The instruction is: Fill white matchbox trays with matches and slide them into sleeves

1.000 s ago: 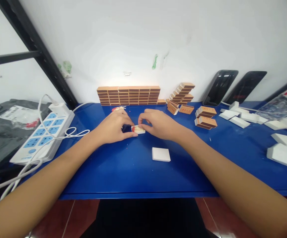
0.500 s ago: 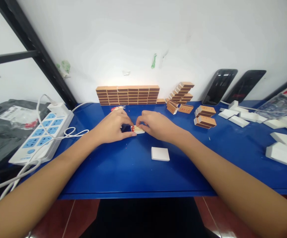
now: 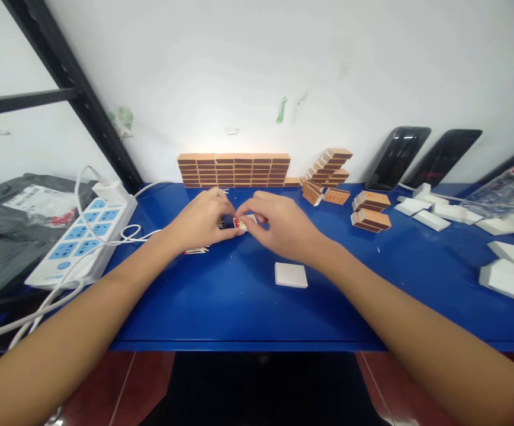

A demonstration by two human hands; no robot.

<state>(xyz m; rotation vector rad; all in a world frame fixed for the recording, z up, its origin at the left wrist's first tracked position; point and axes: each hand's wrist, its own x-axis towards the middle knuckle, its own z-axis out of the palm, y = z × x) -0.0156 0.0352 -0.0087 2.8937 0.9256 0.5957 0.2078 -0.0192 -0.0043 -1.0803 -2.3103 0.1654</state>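
A small white matchbox tray [image 3: 251, 219] holds red-tipped matches [image 3: 240, 223] on the blue table. My left hand [image 3: 206, 220] curves around the tray's left end, thumb at the near side and fingers at the far side. Over the tray from the right bends my right hand [image 3: 277, 223], its thumb and forefinger closed down on the matches and hiding part of them. Loose matches [image 3: 197, 250] stick out below my left hand; a few more show beyond its knuckles. Nearer to me lies a white tray or box [image 3: 291, 275], flat on the table.
Brown matchboxes [image 3: 234, 170] form a stacked wall at the back. More matchboxes [image 3: 328, 168] lean right of it, with a short stack [image 3: 371, 211] nearby. White trays [image 3: 432, 220] lie scattered right. Two phones [image 3: 398, 158] lean on the wall. A power strip [image 3: 83, 236] sits left.
My right hand's fingers have moved left over the tray, from its right end toward the match heads. My left hand stays around the left end. The camera view has shifted slightly.
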